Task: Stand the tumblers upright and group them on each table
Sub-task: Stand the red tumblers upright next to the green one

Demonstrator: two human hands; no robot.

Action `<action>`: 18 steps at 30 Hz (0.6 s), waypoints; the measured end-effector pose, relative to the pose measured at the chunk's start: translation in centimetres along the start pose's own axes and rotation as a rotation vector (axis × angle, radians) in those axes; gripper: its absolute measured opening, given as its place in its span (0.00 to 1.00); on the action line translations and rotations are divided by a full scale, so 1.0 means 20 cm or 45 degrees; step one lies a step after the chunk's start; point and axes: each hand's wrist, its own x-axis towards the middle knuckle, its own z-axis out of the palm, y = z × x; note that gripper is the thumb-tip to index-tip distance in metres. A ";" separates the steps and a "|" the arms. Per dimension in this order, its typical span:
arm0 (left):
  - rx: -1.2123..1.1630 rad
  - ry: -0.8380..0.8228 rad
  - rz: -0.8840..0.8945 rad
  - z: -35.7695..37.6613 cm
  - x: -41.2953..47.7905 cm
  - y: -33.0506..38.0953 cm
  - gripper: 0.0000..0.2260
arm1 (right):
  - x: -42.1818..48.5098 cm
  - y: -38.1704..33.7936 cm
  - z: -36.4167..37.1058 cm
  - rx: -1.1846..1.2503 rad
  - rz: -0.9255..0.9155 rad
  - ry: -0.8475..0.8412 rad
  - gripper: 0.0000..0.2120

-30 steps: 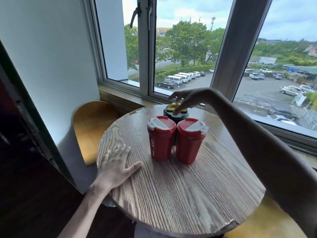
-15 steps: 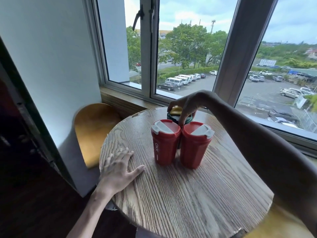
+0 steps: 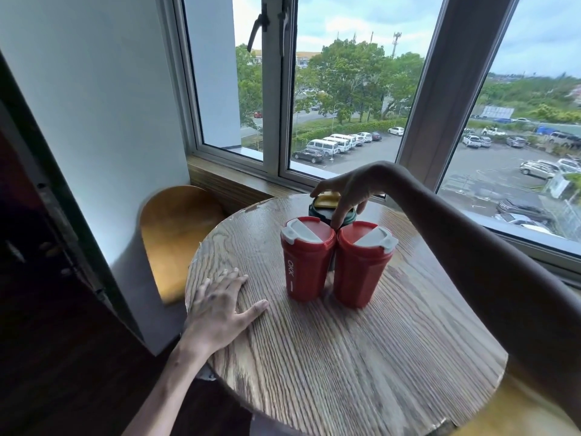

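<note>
Three tumblers, all upright, grouped tight on the far half of a round wood-grain table [image 3: 361, 366] by the window [image 3: 342, 99]. Two are red with red lids and a white-grey flip tab: left red tumbler [image 3: 306, 262] has white "OKK" lettering down its side, right red tumbler [image 3: 361, 265] shows a plain side. Their bodies touch or nearly touch side by side. The third, a dark green tumbler [image 3: 317, 212] with a yellow lid piece on top, stands just behind the gap between the red pair; most of its body is hidden, so contact with them can't be confirmed.

Right hand [image 3: 349, 191] reaches in from the right, fingers curled down over the green tumbler's lid, thumb and fingertips on the rim: gripping the top, looks like. Left hand [image 3: 220, 313] lies flat, palm down, fingers spread wide on the table's near-left edge, holding nothing, well apart from the tumblers.

One tan wooden chair [image 3: 176, 237] sits left of the table against the white wall [image 3: 94, 105].
</note>
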 end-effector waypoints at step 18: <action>-0.246 0.169 0.143 0.03 -0.26 0.05 0.27 | -0.61 0.05 1.27 0.406 0.224 1.368 0.18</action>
